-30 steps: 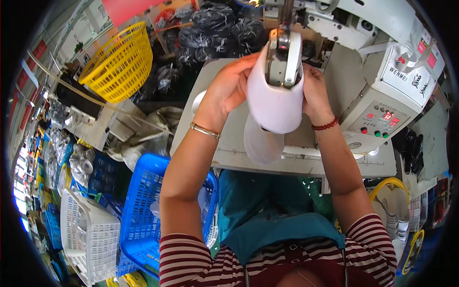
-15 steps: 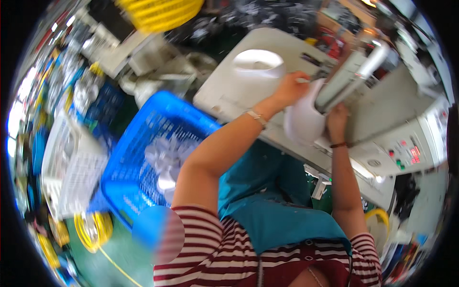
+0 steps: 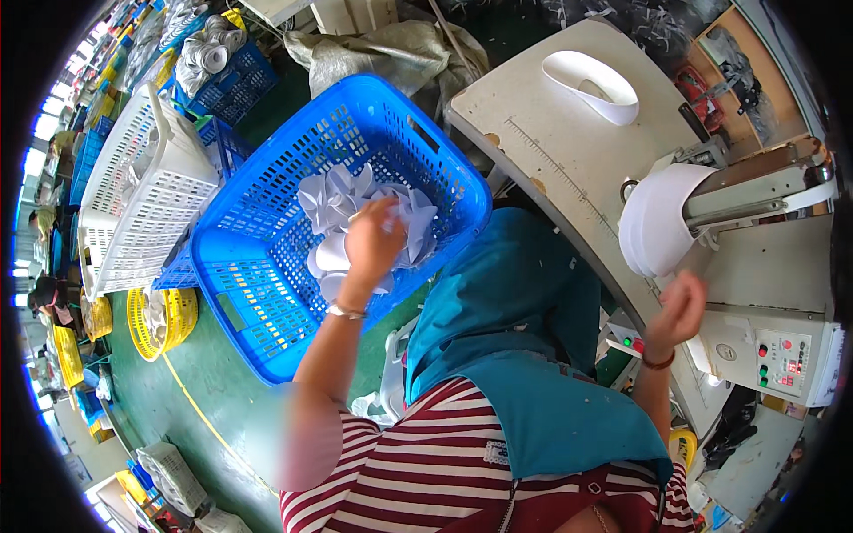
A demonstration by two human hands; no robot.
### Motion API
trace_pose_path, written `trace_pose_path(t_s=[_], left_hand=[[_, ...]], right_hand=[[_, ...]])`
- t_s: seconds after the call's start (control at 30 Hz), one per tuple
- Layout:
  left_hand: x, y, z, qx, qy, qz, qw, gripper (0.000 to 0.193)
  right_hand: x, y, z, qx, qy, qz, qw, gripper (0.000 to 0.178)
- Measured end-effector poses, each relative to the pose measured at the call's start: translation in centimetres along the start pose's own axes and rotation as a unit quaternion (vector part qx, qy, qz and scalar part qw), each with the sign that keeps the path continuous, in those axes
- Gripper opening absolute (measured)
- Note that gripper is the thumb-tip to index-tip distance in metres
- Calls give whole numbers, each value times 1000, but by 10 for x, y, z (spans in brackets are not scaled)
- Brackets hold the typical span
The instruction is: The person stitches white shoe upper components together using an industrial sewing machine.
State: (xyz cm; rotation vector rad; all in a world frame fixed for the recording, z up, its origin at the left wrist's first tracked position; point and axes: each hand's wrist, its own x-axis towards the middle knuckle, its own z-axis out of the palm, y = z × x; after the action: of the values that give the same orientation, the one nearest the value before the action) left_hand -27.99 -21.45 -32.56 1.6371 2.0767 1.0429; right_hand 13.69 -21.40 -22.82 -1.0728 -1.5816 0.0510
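Observation:
My left hand (image 3: 371, 242) reaches into a blue plastic basket (image 3: 233, 233), its fingers bent and closed among white curved pieces (image 3: 338, 194). It seems to pinch one of them, though the fingertips are partly hidden. My right hand (image 3: 677, 311) hovers in front of the bench machine (image 3: 755, 342), slightly blurred, fingers curled together with nothing visible in them. Just above it, a white rounded band (image 3: 653, 222) sits around the end of the machine's metal arm (image 3: 755, 200). Neither hand touches that band.
On the tabletop (image 3: 533, 115), marked with a ruler scale, lies a white oval ring (image 3: 593, 86). A white basket (image 3: 160, 200) and a yellow basket (image 3: 162, 320) stand left of the blue one. A beige sack (image 3: 382, 58) slumps behind it.
My left hand has left the white band at the machine and moved left and down into the blue basket. My right hand has come off the band toward me. The view has swung left.

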Motion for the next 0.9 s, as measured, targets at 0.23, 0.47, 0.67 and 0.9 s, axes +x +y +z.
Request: trace_pose_path(t_s=[0.23,0.47,0.67,0.9], left_hand=[[-48,-85,-2,319,-235,-12,918,54],[-29,-98,18,381,-208,75,898,31],[0,-97,-7,280,-179,-7,943,12],[32,-46,-55,54,-76,9,996,12]], right_hand=[[-4,-56,94,9,-321,-172,931,22],[-16,-63,129,68,-402,-209,889,24],[-18,-59,139,59,-443,-164,879,22],[-16,-79,216,107,-454,-112,877,31]])
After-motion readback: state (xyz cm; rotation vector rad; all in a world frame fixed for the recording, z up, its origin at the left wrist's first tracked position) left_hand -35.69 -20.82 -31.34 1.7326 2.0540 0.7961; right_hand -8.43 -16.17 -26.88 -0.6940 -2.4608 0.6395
